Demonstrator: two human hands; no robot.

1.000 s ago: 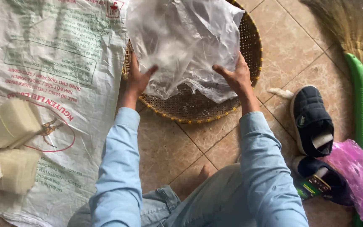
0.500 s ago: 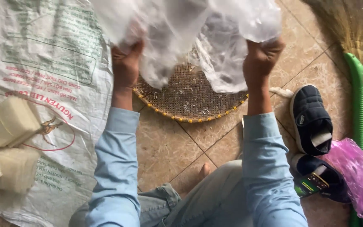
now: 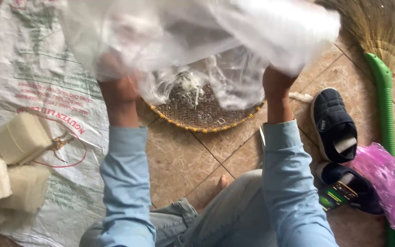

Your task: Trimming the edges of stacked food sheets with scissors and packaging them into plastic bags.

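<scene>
My left hand (image 3: 119,89) and right hand (image 3: 277,82) gripped clear plastic sheet (image 3: 197,41), raised over woven tray (image 3: 197,116). White shreds (image 3: 189,87) dropped partly; some clung to sheet.

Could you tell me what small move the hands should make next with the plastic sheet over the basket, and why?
Probably a gentle shake over the woven basket. Both the left hand and right hand hold the clear plastic sheet raised, and pale strands appear to hang from it above the basket.
</scene>
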